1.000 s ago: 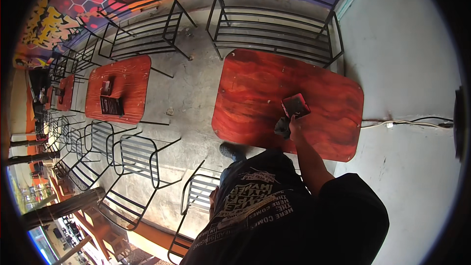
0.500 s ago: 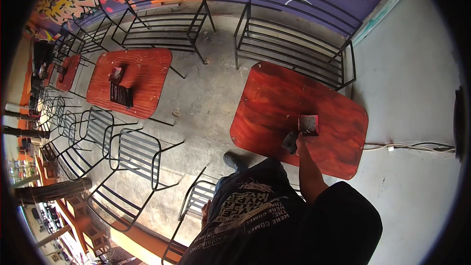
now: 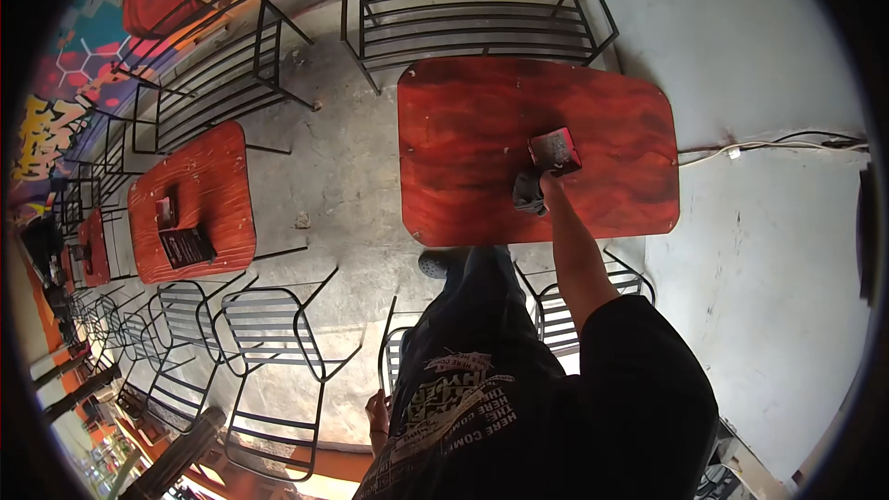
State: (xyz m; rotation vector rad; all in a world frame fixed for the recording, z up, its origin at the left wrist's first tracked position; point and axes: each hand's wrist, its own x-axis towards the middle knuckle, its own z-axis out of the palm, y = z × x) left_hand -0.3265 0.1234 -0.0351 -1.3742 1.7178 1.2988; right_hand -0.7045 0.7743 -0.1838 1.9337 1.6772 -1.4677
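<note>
Item: one dark grey cloth (image 3: 528, 193), bunched, lying on the near half of the red wooden table (image 3: 463, 130) and pressed down by the right hand (image 3: 544, 181), whose fingers are closed over its top. The cloth is judged soft, light and limp; it would be best gathered at the bunched middle, since a corner hold would let it trail.

Adjacent: one small square box-like holder (image 3: 555, 148) with a reddish rim, touching the cloth's far side; its contents cannot be made out at this size.

The left hand (image 3: 377, 415) is seen low beside the black printed shirt (image 3: 463, 407), partly hidden; whether it is open or closed cannot be told.

Furniture counted: three red tables are seen in a row toward the left. On the second red table (image 3: 222, 176) lie one dark flat card (image 3: 186, 246) and one small holder (image 3: 165, 211). One black metal slatted bench (image 3: 472, 9) stands beyond the near table; several black wire chairs (image 3: 269, 333) are set about, perhaps eight. One white cable (image 3: 769, 143) runs across the concrete floor (image 3: 352, 185).
</note>
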